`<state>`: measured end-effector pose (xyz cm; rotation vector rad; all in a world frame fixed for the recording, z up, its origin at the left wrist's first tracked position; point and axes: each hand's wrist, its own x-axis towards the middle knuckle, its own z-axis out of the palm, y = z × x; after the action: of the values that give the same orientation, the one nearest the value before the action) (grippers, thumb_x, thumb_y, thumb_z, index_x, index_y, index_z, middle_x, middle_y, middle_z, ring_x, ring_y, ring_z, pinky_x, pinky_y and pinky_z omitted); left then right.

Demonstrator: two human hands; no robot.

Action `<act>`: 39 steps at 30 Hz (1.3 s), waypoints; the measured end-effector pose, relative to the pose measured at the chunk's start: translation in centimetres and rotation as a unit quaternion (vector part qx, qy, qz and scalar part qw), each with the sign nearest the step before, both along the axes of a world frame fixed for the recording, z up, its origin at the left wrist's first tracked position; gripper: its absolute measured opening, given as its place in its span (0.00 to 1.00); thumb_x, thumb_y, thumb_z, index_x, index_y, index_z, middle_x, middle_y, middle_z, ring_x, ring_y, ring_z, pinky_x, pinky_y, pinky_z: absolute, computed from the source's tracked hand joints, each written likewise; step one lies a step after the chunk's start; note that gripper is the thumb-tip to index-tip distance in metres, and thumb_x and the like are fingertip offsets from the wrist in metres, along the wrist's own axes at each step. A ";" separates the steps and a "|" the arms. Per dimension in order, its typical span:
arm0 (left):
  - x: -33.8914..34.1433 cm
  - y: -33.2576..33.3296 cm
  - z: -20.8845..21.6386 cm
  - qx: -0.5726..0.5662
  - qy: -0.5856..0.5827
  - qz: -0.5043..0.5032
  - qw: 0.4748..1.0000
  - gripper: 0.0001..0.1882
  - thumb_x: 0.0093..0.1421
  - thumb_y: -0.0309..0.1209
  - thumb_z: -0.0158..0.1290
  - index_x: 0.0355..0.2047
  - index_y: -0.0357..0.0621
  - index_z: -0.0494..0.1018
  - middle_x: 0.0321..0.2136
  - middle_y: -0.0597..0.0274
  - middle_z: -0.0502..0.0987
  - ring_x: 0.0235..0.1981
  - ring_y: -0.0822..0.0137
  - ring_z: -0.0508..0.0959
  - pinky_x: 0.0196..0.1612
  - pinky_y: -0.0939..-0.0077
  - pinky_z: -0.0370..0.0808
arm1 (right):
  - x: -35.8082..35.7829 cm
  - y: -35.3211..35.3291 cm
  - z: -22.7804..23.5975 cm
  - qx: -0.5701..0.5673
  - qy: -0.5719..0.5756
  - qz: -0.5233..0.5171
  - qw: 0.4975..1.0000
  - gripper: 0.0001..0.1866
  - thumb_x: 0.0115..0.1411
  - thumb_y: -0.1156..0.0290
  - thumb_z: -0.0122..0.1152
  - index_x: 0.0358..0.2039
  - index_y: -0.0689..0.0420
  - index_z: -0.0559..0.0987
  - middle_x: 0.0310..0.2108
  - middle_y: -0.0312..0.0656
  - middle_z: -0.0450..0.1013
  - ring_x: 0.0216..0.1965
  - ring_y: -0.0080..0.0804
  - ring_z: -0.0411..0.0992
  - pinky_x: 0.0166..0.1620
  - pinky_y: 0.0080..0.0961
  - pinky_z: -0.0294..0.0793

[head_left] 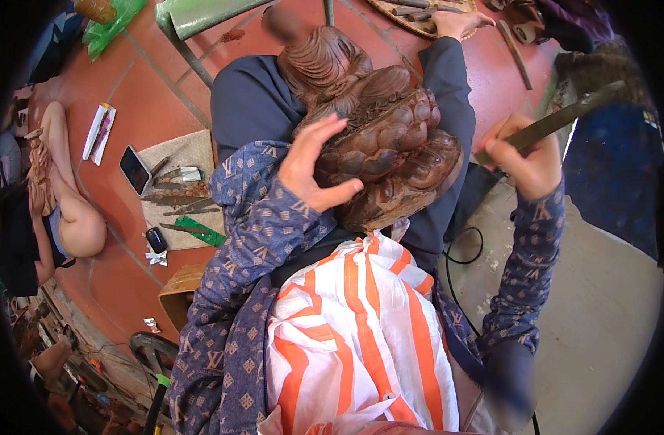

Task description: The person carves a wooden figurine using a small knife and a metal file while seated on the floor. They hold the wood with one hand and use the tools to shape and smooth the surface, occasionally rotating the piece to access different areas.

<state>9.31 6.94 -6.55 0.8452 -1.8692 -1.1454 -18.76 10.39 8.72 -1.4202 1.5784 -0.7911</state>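
Observation:
A dark brown carved wooden statue (379,148) leans across my lap between my thighs, its lower end towards me, with rounded, lobed carving and folds of drapery. My left hand (310,167) is at the statue's left side, thumb and fingers stretched apart. It seems to touch the wood lightly, though the contact is hard to make out. Off the statue's right side, my right hand (524,156) is closed round a long flat metal file (574,109). The file points up and to the right, apart from the wood. A white and orange striped cloth (361,326) covers my front.
Left of my leg, a pale mat (154,214) bears several carving tools, beside a phone (135,171). A round basket (411,16) with tools lies beyond my knees, near a wooden stick (515,55). Another person (64,196) sits at far left. A black cable (455,290) runs by my right side.

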 end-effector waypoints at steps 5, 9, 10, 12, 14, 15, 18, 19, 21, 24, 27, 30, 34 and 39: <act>-0.2 -2.8 4.9 -0.028 0.108 -0.027 0.993 0.26 0.50 0.27 0.62 0.50 0.36 0.69 0.42 0.50 0.74 0.43 0.61 0.76 0.48 0.73 0.71 | 2.9 1.6 -1.3 -0.015 0.157 0.072 0.985 0.06 0.53 0.74 0.61 0.27 0.63 0.74 0.19 0.42 0.71 0.19 0.31 0.72 0.24 0.25 0.69; -1.8 -4.0 11.0 0.025 0.111 -0.097 0.989 0.20 0.56 0.26 0.58 0.48 0.34 0.67 0.42 0.53 0.75 0.42 0.66 0.77 0.46 0.75 0.74 | 6.0 -0.8 -2.5 -0.174 0.312 0.191 0.914 0.13 0.52 0.60 0.61 0.26 0.57 0.74 0.22 0.44 0.71 0.25 0.46 0.72 0.27 0.38 0.69; -2.2 -4.5 11.7 0.044 0.126 -0.090 0.987 0.18 0.57 0.26 0.57 0.47 0.34 0.68 0.40 0.53 0.76 0.39 0.67 0.78 0.43 0.77 0.75 | 6.3 -1.4 -2.6 -0.194 0.296 0.196 0.915 0.12 0.52 0.61 0.61 0.26 0.56 0.74 0.22 0.43 0.72 0.25 0.45 0.72 0.27 0.38 0.69; -2.7 -5.5 11.9 0.032 0.158 -0.062 0.985 0.10 0.59 0.23 0.55 0.40 0.35 0.70 0.33 0.55 0.78 0.33 0.69 0.80 0.34 0.82 0.77 | 6.4 -2.9 -3.3 -0.235 0.261 0.207 0.913 0.11 0.52 0.61 0.61 0.27 0.54 0.75 0.22 0.41 0.72 0.25 0.44 0.72 0.27 0.38 0.68; -2.3 -5.9 11.6 0.062 0.189 -0.011 0.980 0.10 0.59 0.25 0.55 0.39 0.35 0.69 0.31 0.54 0.78 0.32 0.65 0.81 0.32 0.80 0.79 | 5.3 -4.1 -4.2 -0.233 0.211 0.218 0.924 0.09 0.51 0.65 0.63 0.32 0.52 0.77 0.26 0.39 0.72 0.32 0.41 0.73 0.34 0.36 0.70; -2.0 -6.0 11.0 0.073 0.202 0.020 0.977 0.11 0.59 0.25 0.55 0.40 0.35 0.68 0.31 0.53 0.78 0.33 0.64 0.81 0.32 0.79 0.80 | 5.1 -4.3 -5.4 -0.242 0.181 0.208 0.930 0.10 0.50 0.66 0.64 0.34 0.52 0.78 0.29 0.39 0.73 0.36 0.41 0.73 0.40 0.37 0.71; -1.8 -5.5 9.4 0.074 0.193 0.056 0.977 0.11 0.59 0.27 0.55 0.40 0.34 0.67 0.31 0.51 0.78 0.33 0.61 0.81 0.32 0.78 0.80 | 5.5 -4.1 -8.2 -0.302 0.207 0.188 0.911 0.12 0.50 0.68 0.64 0.36 0.53 0.77 0.36 0.39 0.73 0.44 0.40 0.72 0.55 0.47 0.62; -1.7 -5.4 9.2 0.081 0.191 0.066 0.976 0.11 0.59 0.27 0.55 0.39 0.34 0.67 0.31 0.50 0.78 0.33 0.61 0.81 0.32 0.78 0.81 | 5.6 -3.9 -8.9 -0.291 0.201 0.183 0.918 0.12 0.51 0.68 0.64 0.36 0.53 0.77 0.38 0.39 0.73 0.45 0.40 0.71 0.57 0.50 0.58; -1.5 -5.3 8.8 0.096 0.187 0.085 0.974 0.11 0.59 0.27 0.55 0.39 0.34 0.67 0.31 0.49 0.78 0.33 0.60 0.81 0.32 0.77 0.81 | 5.8 -3.3 -9.7 -0.267 0.189 0.172 0.929 0.12 0.51 0.67 0.64 0.36 0.52 0.77 0.40 0.39 0.73 0.47 0.39 0.71 0.61 0.56 0.50; -1.2 -5.1 8.6 0.116 0.174 0.082 0.974 0.11 0.59 0.26 0.55 0.39 0.34 0.67 0.30 0.49 0.78 0.33 0.59 0.81 0.32 0.76 0.81 | 6.1 -2.9 -9.7 -0.277 0.218 0.179 0.918 0.11 0.51 0.68 0.64 0.36 0.52 0.77 0.39 0.40 0.74 0.44 0.38 0.71 0.59 0.50 0.55; -1.3 -5.1 8.0 0.147 0.221 0.086 0.960 0.10 0.57 0.25 0.58 0.36 0.36 0.70 0.30 0.57 0.78 0.31 0.69 0.80 0.31 0.82 0.79 | 6.2 -3.1 -9.3 -0.276 0.199 0.177 0.924 0.09 0.49 0.69 0.65 0.32 0.53 0.78 0.36 0.38 0.74 0.40 0.37 0.71 0.51 0.42 0.61; -1.4 -6.0 7.8 0.123 0.249 0.092 0.956 0.10 0.57 0.26 0.58 0.36 0.37 0.70 0.30 0.57 0.78 0.31 0.68 0.80 0.30 0.81 0.80 | 6.6 -3.7 -9.4 -0.245 0.148 0.131 0.949 0.07 0.48 0.70 0.65 0.29 0.54 0.78 0.31 0.36 0.74 0.37 0.35 0.71 0.45 0.35 0.61; -1.1 -6.3 8.3 0.130 0.205 0.072 0.967 0.13 0.59 0.31 0.56 0.38 0.36 0.67 0.30 0.49 0.78 0.32 0.59 0.82 0.31 0.74 0.82 | 6.2 -3.5 -9.0 -0.253 0.141 0.158 0.944 0.06 0.48 0.70 0.65 0.28 0.55 0.78 0.29 0.36 0.74 0.36 0.34 0.71 0.43 0.31 0.60; -1.4 -6.9 7.2 0.136 0.235 0.063 0.960 0.13 0.58 0.30 0.57 0.38 0.37 0.67 0.29 0.50 0.78 0.32 0.59 0.82 0.31 0.73 0.82 | 6.6 -3.7 -9.0 -0.239 0.162 0.128 0.949 0.06 0.48 0.70 0.65 0.26 0.55 0.78 0.28 0.36 0.73 0.35 0.33 0.71 0.43 0.29 0.61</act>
<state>7.93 0.08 0.64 0.7459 -1.2731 -1.3998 -12.19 6.70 -0.28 -2.1528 1.4473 -0.8481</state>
